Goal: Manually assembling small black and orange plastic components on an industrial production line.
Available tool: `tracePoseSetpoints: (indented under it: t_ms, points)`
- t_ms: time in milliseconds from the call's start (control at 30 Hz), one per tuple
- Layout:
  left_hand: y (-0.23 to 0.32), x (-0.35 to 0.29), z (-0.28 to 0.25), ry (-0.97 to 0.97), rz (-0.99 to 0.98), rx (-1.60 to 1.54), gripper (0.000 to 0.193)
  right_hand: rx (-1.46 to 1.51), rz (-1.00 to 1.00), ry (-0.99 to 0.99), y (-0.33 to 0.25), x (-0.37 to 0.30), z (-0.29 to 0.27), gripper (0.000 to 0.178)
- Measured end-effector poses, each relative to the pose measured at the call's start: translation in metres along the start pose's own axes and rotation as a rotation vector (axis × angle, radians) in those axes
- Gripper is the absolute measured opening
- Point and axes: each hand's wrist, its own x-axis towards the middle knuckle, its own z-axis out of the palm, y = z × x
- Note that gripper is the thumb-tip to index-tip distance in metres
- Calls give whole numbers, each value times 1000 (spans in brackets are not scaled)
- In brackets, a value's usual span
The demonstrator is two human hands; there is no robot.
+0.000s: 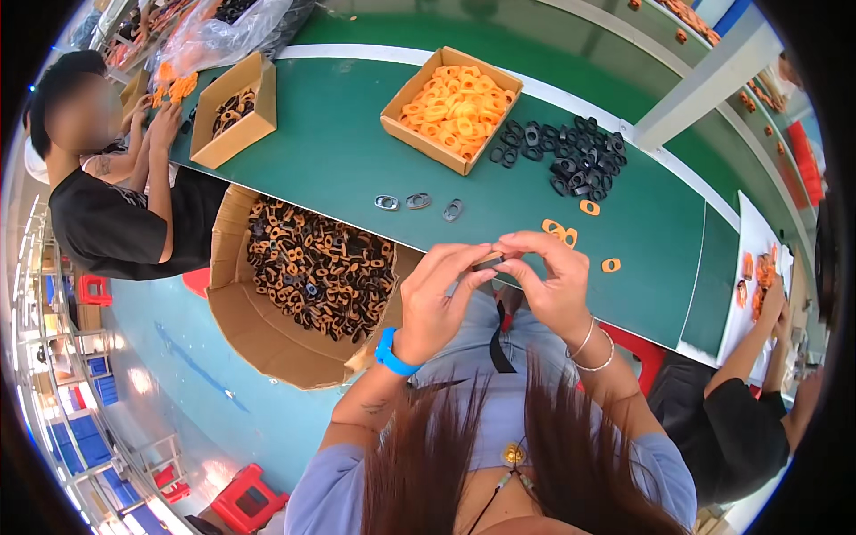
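In the head view, the left hand and the right hand meet just over the near edge of the counter, thumbs and fingertips of both pinching one small part. The fingers cover much of it; what shows is a narrow, dark and orange-brown strip, its long axis running roughly left to right from one hand to the other, and which end is its front cannot be told. Near the same edge, left of the hands, three dark oval pieces lie apart in a loose row: the left and middle ones stretch left to right, while the right one turns its long axis toward the far edge. To the right of the hands, a few orange rings lie on the counter, the nearest one lengthwise left to right. A pile of black rings spreads close to the far edge, pointing every way, beside an open cardboard box of jumbled orange rings, set askew to that edge. A large carton full of black and orange parts stands against the near edge, left of the hands. Any lettering on the pieces is too small to read.
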Motion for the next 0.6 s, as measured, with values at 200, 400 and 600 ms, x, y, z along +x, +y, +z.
tracePoseSetpoints:
  t_ms: [200,400,600]
  points:
    - [-14,-13,-10,-45,-20,117,22,-111,45,-201,-1,-10,6,15]
    - [-43,22,-43,-79,-67,365,12,-281,79,-148,8,-7,-3,19]
    - [-100,88,-108,-73,15,715,12,-489,75,-77,29,29,-33,12]
